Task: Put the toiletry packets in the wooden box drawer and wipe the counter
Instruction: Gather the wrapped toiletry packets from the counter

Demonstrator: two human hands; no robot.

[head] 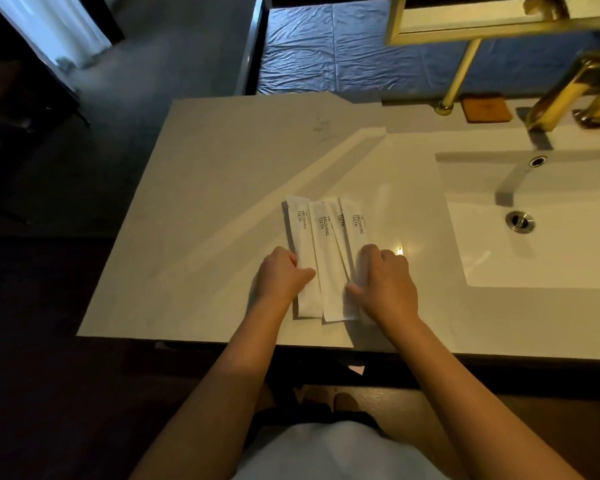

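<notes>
Several long white toiletry packets (pixel 321 251) printed "BRUSHING TEETH" lie side by side and overlapping on the pale counter (pixel 205 202), near its front edge. My left hand (pixel 281 275) presses on the left side of the bunch, thumb over the leftmost packet. My right hand (pixel 383 282) rests on the rightmost packets, fingers curled over them and thumb against their lower part. Both hands flank the bunch and touch it. No wooden box drawer is in view.
A white sink basin (pixel 534 244) with a metal drain (pixel 518 220) is set into the counter at the right. A gold faucet (pixel 561 95) and a gold-framed mirror (pixel 482 19) stand behind it, beside a brown pad (pixel 485 109). Dark floor lies left.
</notes>
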